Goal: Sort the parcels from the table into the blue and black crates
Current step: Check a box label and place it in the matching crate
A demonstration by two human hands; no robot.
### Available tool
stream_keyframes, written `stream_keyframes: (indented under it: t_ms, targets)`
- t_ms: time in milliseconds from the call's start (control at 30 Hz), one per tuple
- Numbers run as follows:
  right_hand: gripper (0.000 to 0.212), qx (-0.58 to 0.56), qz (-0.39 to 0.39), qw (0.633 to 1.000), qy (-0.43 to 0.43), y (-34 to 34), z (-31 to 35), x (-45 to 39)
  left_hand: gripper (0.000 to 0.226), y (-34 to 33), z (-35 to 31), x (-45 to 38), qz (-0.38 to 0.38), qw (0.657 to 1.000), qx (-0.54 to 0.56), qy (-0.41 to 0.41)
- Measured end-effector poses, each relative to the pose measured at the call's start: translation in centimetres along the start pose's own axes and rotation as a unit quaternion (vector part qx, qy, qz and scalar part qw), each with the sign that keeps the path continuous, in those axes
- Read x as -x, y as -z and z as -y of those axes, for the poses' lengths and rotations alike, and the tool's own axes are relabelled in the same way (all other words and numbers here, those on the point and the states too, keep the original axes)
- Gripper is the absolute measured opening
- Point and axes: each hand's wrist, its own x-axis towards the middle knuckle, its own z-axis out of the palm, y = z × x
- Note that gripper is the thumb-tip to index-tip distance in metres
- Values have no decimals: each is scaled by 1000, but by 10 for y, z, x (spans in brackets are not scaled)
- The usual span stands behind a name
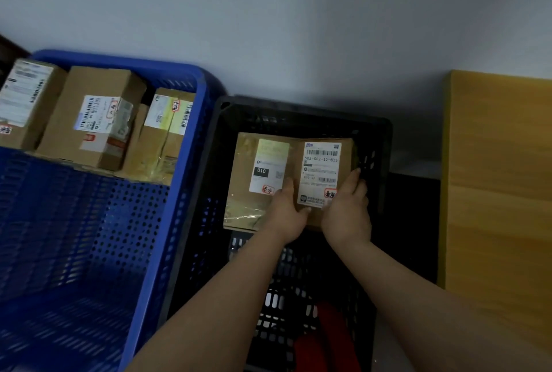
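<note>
The blue crate (185, 162) sits hard against the left wall of the black crate (385, 144), my landmark here, with three cardboard parcels along its far end. The wooden bench (501, 180) stands to the right of the black crate, and no parcels show on the part I can see.

Inside the black crate, at its far end, lies a taped parcel (254, 168); the labelled parcel (321, 168) I am lowering goes just right of it, the two touching or nearly so. My left hand (288, 216) and right hand (348, 210) clamp it from either side, fingers (357, 176) curled over its edges.

My worry is that my right fingers may get pinched against the crate's right wall. If I let go unevenly, the parcel could ride up on its neighbour and rest tilted.
</note>
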Motion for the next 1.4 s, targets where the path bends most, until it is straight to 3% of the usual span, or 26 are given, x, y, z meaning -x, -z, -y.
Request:
stream_keyframes:
  t_ms: [100, 267, 333, 467, 667, 867, 1133, 1400]
  targets:
    - [97, 135, 1, 988, 77, -1, -1, -3, 60, 2, 3, 0, 14, 1000, 13, -19]
    - [92, 293, 124, 942, 104, -8, -9, -22, 76, 8, 14, -3, -2, 994, -109, -28]
    - [90, 285, 160, 939, 102, -13, -15, -27, 77, 10, 21, -7, -8, 981, -195, -22]
    - [87, 245, 143, 951, 122, -25, -24, -33, 82, 16, 39, -16, 16, 953, -300, 32]
    - [89, 219, 145, 956, 131, -35, -29, -46, 86, 19, 62, -25, 76, 944, -313, 77]
    - [95, 212, 165, 956, 120, -11, -16, -44, 74, 38, 37, -4, 35, 938, -345, 11]
    - [66, 176, 55, 974, 135, 50, -16, 31, 57, 58, -18, 69, -13, 907, -402, -121]
    - [57, 176, -73, 970, 150, 142, -9, 145, 58, 77, -109, 175, -44, 824, -490, -280]
